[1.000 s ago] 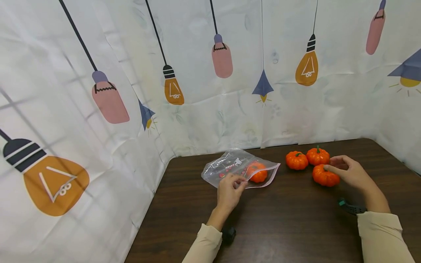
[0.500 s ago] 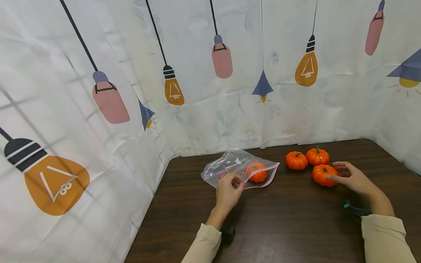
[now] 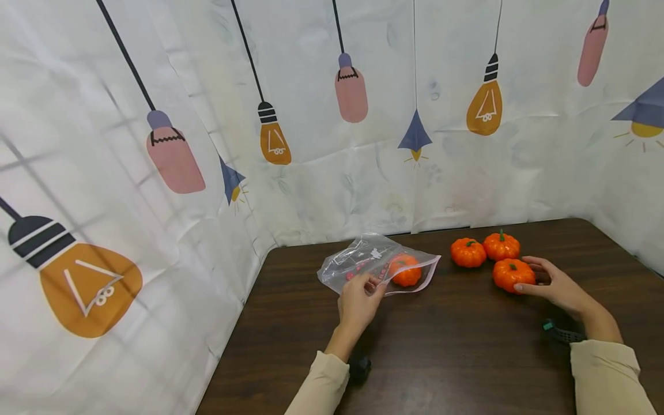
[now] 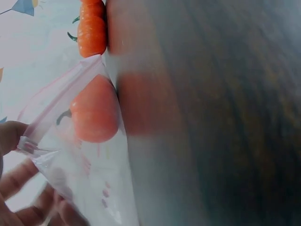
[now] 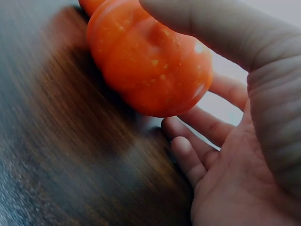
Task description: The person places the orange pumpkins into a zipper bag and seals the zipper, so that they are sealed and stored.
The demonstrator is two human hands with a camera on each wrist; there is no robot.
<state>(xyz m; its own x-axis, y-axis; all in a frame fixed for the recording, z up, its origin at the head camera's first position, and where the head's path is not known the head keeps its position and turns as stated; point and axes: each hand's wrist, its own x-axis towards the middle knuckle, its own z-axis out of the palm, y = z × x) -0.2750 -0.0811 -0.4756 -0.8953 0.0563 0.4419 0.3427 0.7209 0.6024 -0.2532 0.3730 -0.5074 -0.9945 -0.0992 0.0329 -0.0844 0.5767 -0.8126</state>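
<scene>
Left hand (image 3: 358,302) pinches edge of clear bag (image 3: 355,262), which lies on tabletop (image 3: 441,351); bagged pumpkin (image 3: 406,271) sits inside near its mouth. Right hand (image 3: 560,288) curls thumb and fingers around right side of front pumpkin (image 3: 508,275), on tabletop just in front of left rear pumpkin (image 3: 468,253) and right rear pumpkin (image 3: 501,246).

The tabletop (image 3: 446,346) was dark brown with streaky wood grain, a soft sheen and rounded far corners. Toward its far left part lay a clear bag (image 3: 336,273) with a pink-trimmed mouth facing right. Farther right, a left pumpkin (image 3: 468,253) and a back pumpkin (image 3: 501,246) sat side by side near the far edge, both orange and green-stemmed, with an orange front pumpkin (image 3: 510,275) just in front.
</scene>
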